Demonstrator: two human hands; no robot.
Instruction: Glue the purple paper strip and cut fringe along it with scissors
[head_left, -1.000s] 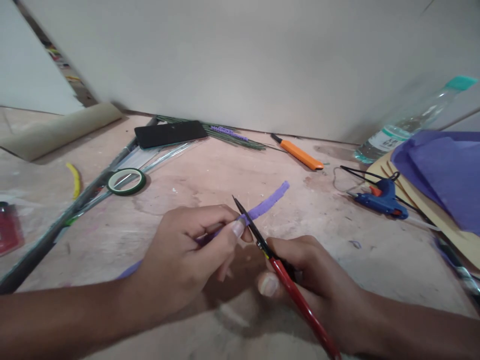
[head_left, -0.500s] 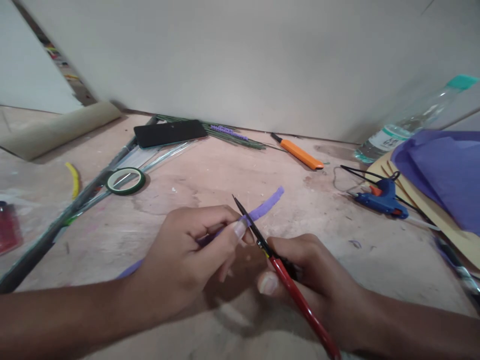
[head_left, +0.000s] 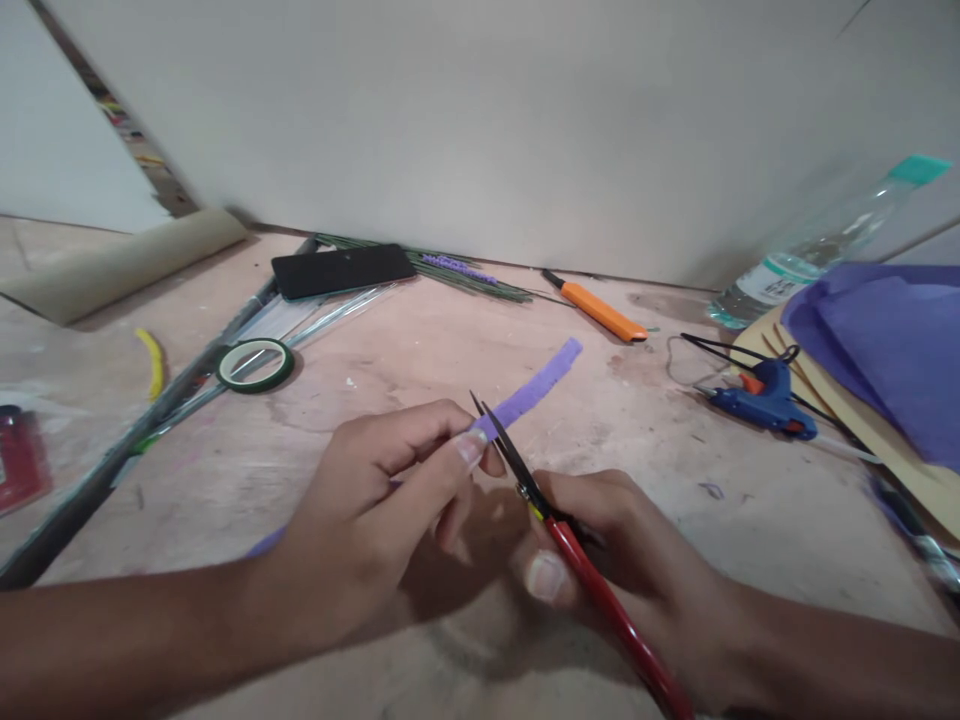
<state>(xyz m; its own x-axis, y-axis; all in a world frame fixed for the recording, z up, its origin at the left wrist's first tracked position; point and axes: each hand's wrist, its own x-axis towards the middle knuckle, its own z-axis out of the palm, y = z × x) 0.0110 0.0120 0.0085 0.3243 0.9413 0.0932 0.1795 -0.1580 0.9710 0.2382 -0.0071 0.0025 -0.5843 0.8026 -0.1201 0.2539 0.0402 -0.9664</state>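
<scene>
Parted scissors (head_left: 562,535) crossed a purple strip (head_left: 536,388).
The left hand (head_left: 394,480) pinched the strip; on the right, the right hand (head_left: 637,540) gripped the scissors.

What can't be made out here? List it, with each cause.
All in the head view:
Purple strip: partly hidden by the left hand.
Red-handled scissors: handle end cut off by the bottom edge; grip partly hidden by the right hand.
Water bottle: label print too small and blurred.

The left hand (head_left: 382,495) hides part of the purple paper strip (head_left: 536,390); the red-handled scissors (head_left: 574,555) run off the bottom edge; the bottle label (head_left: 774,281) is illegible.
</scene>
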